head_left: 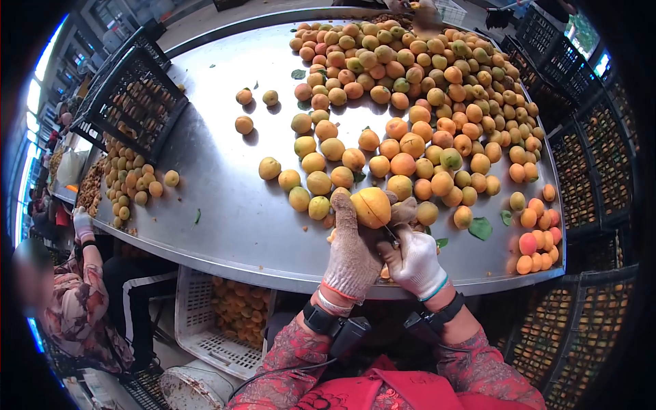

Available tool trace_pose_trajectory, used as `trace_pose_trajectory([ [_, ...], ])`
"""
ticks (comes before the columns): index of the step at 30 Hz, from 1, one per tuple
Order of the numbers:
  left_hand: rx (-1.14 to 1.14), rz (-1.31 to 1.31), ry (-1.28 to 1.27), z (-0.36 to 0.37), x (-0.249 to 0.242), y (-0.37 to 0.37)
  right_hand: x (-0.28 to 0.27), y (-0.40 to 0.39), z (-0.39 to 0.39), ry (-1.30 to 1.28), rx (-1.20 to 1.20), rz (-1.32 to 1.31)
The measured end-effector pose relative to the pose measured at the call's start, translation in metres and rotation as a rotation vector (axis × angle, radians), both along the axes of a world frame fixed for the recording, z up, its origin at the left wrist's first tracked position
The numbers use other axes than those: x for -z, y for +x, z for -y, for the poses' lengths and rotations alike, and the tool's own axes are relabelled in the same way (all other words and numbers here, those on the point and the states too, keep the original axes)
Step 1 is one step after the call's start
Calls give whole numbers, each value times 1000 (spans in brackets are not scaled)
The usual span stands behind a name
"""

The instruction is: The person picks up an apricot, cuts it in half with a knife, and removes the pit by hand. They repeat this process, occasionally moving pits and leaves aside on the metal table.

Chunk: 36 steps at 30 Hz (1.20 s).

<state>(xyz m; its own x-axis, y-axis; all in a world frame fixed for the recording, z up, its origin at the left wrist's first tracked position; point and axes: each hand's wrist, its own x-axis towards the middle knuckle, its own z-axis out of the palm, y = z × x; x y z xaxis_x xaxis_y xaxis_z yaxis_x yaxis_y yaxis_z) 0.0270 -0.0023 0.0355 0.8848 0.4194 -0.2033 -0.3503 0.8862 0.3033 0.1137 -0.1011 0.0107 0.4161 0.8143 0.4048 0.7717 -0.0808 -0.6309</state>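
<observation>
My left hand (pixel 351 254), in a stained white work glove, is closed around a large yellow apricot (pixel 370 208) at the table's near edge. A dark line like a cut runs across the fruit's skin. In my right hand (pixel 414 262), also gloved, is a small knife (pixel 391 233); its thin blade points up to the apricot's lower right side. The knife's handle is mostly hidden by the fingers. Just beyond both hands, loose apricots (pixel 403 164) lie on the metal table (pixel 225 198), merging into a big heap (pixel 410 61) at the back right.
A tilted black crate (pixel 140 102) of fruit stands on the left of the table. Below the edge sits a white crate (pixel 198 314) with apricots, beside a white bucket (pixel 195 386). Stacked black crates (pixel 588 171) line the right. A co-worker (pixel 75 301) sits at left.
</observation>
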Motion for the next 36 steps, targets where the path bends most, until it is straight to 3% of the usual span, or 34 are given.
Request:
trace_pose_trajectory([
  [6,-62,-23,-28,-9,21,0,1,1,4,-113,30,-12],
  [9,-152,-55,111,-9,19,-1,7,-2,3,-94,37,26],
  [11,-78,-24,-171,-8,21,0,8,-2,2,-113,35,26],
  [12,-80,-22,-173,-8,19,-1,8,-1,2,-133,35,25],
  [15,-36,74,-84,-7,17,-4,8,1,1,-102,37,-101],
  [18,-165,-101,158,-5,60,-6,12,5,5,-41,-37,-101],
  [21,-232,-63,398,-5,18,-1,29,8,12,-123,-85,184],
  [23,-258,-95,515,-4,11,-4,10,-1,6,6,18,-41],
  [25,-171,-55,396,-1,8,-8,16,-4,8,-34,43,-42],
  [26,-81,-238,339,7,24,-14,15,-6,5,-51,44,-65],
  [28,-54,-342,95,7,22,-9,32,-6,1,-65,83,-14],
  [32,-36,-373,26,6,31,-10,29,-5,5,-67,53,-56],
  [34,11,-215,112,6,37,-11,27,-3,6,-55,32,-98],
  [36,-31,-253,157,8,23,-12,19,-4,7,-151,44,-119],
])
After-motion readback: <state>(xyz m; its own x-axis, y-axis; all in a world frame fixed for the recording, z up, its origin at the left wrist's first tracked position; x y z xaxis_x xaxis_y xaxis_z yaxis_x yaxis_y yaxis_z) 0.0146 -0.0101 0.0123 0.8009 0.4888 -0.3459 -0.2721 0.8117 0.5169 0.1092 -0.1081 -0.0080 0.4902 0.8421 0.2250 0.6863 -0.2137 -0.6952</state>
